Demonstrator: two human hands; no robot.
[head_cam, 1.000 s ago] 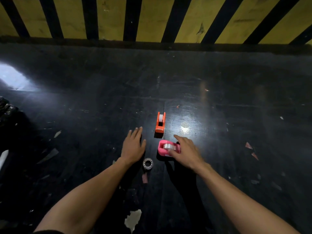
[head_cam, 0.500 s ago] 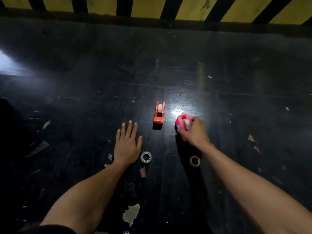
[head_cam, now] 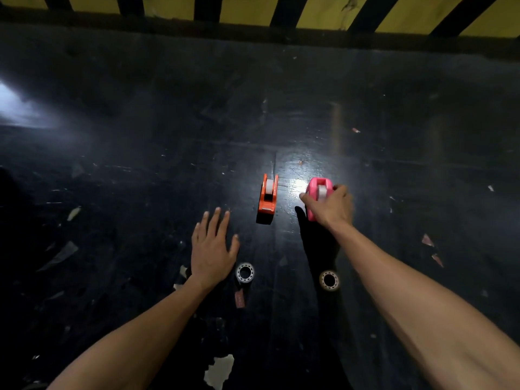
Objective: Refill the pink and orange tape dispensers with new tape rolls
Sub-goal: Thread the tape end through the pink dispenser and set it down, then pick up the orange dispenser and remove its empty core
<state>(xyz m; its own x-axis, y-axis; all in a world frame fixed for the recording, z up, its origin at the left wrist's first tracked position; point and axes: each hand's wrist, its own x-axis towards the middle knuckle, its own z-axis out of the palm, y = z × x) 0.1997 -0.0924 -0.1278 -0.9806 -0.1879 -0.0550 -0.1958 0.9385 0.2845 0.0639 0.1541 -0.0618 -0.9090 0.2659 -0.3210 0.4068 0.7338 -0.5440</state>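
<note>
The orange tape dispenser (head_cam: 268,197) stands on the dark surface with a white roll in it. Just to its right is the pink tape dispenser (head_cam: 317,192), also holding a white roll; my right hand (head_cam: 332,205) grips it from the near side, fingers wrapped round its body. My left hand (head_cam: 213,247) lies flat on the surface, fingers spread, holding nothing, to the near left of the orange dispenser. Two small rings lie near me: one tape roll core (head_cam: 245,273) by my left wrist, another core (head_cam: 329,280) beside my right forearm.
The black surface (head_cam: 140,164) is scuffed and dotted with paper scraps and peeled patches (head_cam: 221,371). A yellow-and-black striped wall (head_cam: 253,9) runs along the far edge. A bright glare sits at the left edge (head_cam: 14,108).
My right hand has carried the pink dispenser from in front of me to the right of the orange one and turned it upright. A second ring came into view. My left hand stayed flat.
</note>
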